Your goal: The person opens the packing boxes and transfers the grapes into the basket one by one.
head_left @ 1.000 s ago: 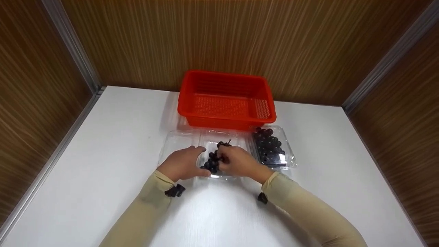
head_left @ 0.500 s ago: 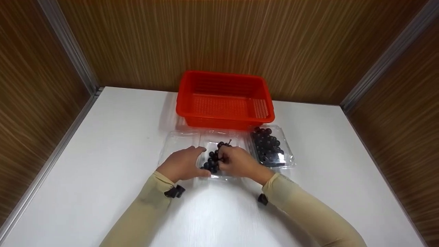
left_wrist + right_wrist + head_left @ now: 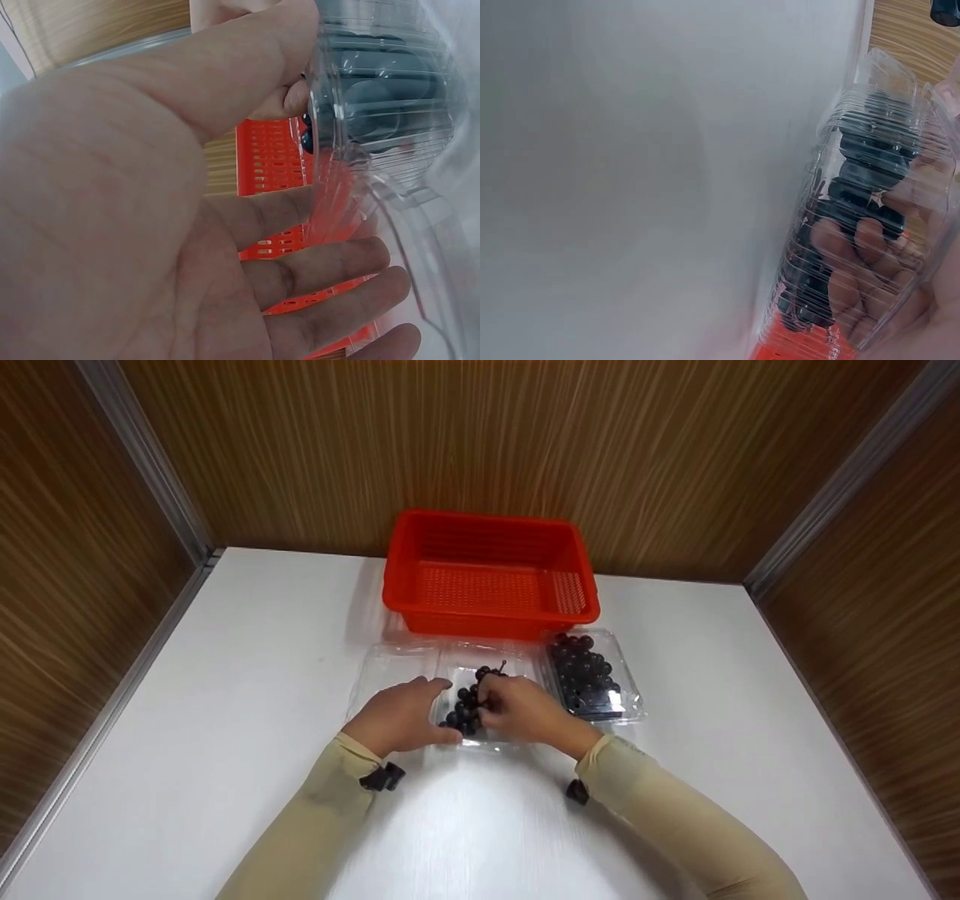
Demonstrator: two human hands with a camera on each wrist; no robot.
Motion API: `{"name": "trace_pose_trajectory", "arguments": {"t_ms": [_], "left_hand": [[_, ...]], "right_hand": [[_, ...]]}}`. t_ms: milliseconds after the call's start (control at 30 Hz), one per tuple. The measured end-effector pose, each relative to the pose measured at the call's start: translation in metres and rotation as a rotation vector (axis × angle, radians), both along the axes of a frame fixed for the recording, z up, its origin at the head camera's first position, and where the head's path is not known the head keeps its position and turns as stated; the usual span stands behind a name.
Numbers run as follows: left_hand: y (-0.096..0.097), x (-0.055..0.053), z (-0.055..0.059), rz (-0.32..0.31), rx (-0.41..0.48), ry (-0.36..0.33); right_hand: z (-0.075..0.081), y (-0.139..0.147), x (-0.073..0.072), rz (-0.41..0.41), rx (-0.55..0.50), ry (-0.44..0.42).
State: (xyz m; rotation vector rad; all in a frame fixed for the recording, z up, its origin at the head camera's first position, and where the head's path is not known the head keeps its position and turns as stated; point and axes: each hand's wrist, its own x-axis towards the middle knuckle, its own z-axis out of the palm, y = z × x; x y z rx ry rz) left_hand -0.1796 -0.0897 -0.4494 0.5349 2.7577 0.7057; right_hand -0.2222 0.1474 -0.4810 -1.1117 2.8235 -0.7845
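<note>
A bunch of dark grapes [image 3: 463,712] lies in an open clear plastic clamshell [image 3: 491,746], whose lid [image 3: 394,664] is folded out to the left. My right hand [image 3: 525,711] reaches into the clamshell and pinches the upper part of the bunch; a bare stem end pokes up beyond it. Through the ribbed plastic in the right wrist view, curled fingers [image 3: 844,247] show among the grapes [image 3: 874,169]. My left hand [image 3: 401,716] rests at the clamshell's left side, thumb and fingers spread. The left wrist view shows its fingers [image 3: 322,270] extended along the plastic.
Just right of the open clamshell sits another clear clamshell [image 3: 634,701] with dark grapes inside. Behind both stands a red plastic basket [image 3: 487,619] with a perforated floor. Wood-grain panels [image 3: 480,435] enclose the white table [image 3: 285,622] at the back and sides.
The view has shifted very slightly. Both hands keep their places at the grapes and the clamshell, with no clear movement.
</note>
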Motion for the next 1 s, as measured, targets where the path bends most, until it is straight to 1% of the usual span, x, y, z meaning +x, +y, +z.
{"name": "trace_pose_trajectory", "arguments": {"t_ms": [167,300,467,667,867,1000], "left_hand": [[-0.0002,-0.0004,0.0016,-0.009,0.000,0.001],[0.0002,-0.0006,0.0025,-0.011,0.003,-0.001],[0.0012,-0.0006,0.0022,-0.010,0.001,-0.012],[0.0029,-0.0001,0.0011,0.008,0.007,-0.030],[0.0033,0.0012,-0.0002,0.011,0.007,-0.033],[0.0033,0.0013,0.0000,0.008,-0.001,-0.022]], "right_hand": [[0.0013,0.0008,-0.0017,-0.003,-0.024,0.000],[0.0021,0.0012,-0.0031,-0.006,-0.018,-0.013],[0.0033,0.0032,-0.0046,-0.007,-0.013,-0.066],[0.0044,0.0066,-0.0049,-0.008,-0.071,-0.131],[0.0052,0.0076,-0.0047,0.004,-0.086,-0.185],[0.0067,0.0060,-0.0055,0.001,-0.097,-0.203]]}}
